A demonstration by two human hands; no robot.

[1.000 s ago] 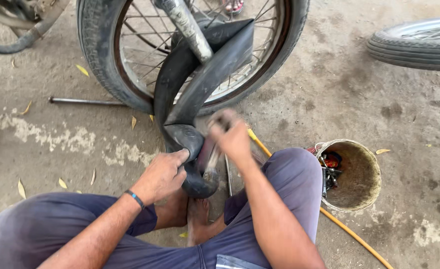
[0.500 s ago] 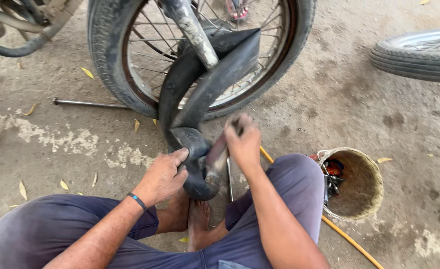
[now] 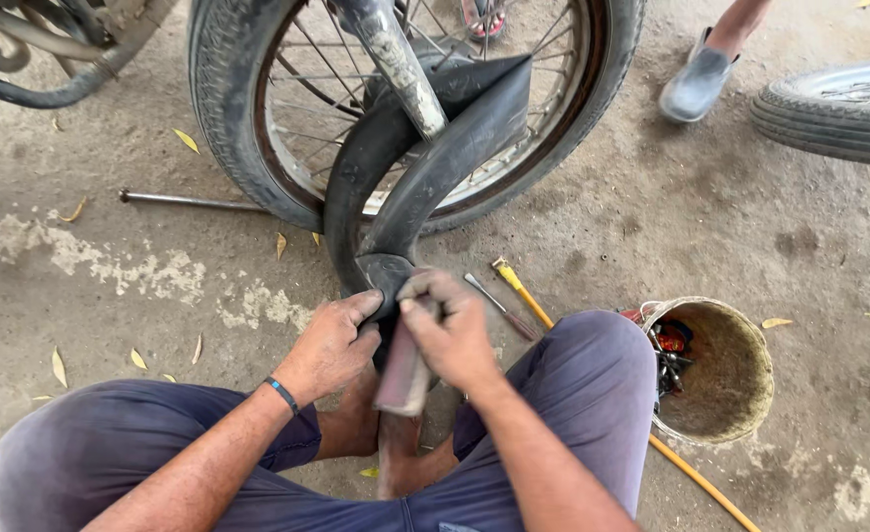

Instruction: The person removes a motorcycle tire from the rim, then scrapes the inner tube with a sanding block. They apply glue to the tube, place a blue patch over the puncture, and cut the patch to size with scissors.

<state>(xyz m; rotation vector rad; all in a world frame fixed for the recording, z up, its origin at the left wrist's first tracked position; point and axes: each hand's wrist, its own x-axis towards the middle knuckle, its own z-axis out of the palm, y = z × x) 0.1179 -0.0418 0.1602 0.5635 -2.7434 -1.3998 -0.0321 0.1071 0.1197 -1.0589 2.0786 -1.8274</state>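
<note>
The left hand (image 3: 332,340) pins the inner tube (image 3: 425,187) steady against the knee; the right hand (image 3: 450,330), grip clamped on a flat tool (image 3: 405,369), rubs it.

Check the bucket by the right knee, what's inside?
The bucket shows a bare, dirty inner wall and a clump of small tools or parts, red and dark, against its left side. What they are is unclear, and the right knee hides the bucket's left edge.

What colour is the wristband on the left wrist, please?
Blue wristband, clearest in the head view.
</note>
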